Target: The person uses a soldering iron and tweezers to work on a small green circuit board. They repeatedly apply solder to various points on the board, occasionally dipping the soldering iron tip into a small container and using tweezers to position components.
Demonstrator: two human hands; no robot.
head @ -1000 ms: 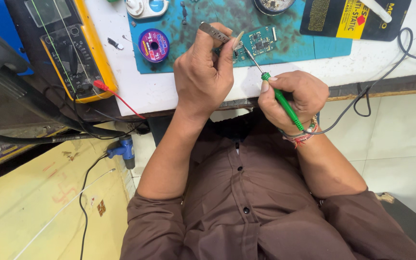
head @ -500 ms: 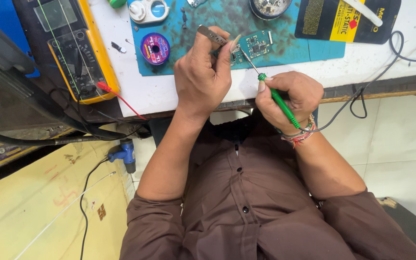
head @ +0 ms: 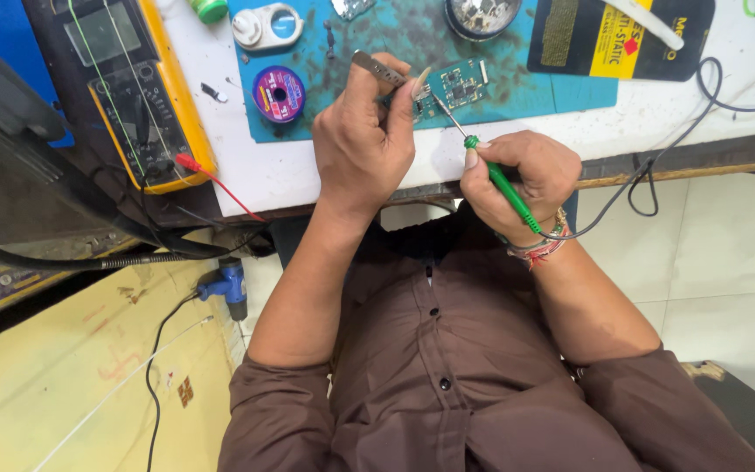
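Pinching tweezers (head: pixel 377 68) in the left hand (head: pixel 362 149), the right hand (head: pixel 517 179) is gripping a green soldering iron (head: pixel 500 179) at the circuit board (head: pixel 452 87).

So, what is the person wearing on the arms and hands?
Both arms have dark brown shirt sleeves rolled up to about the elbow. The left hand is bare, without glove or ring. At the wrist of the right hand are red and white thread bands.

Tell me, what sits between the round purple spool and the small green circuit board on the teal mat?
In the head view, the left hand gripping metal tweezers lies between the spool and the board.
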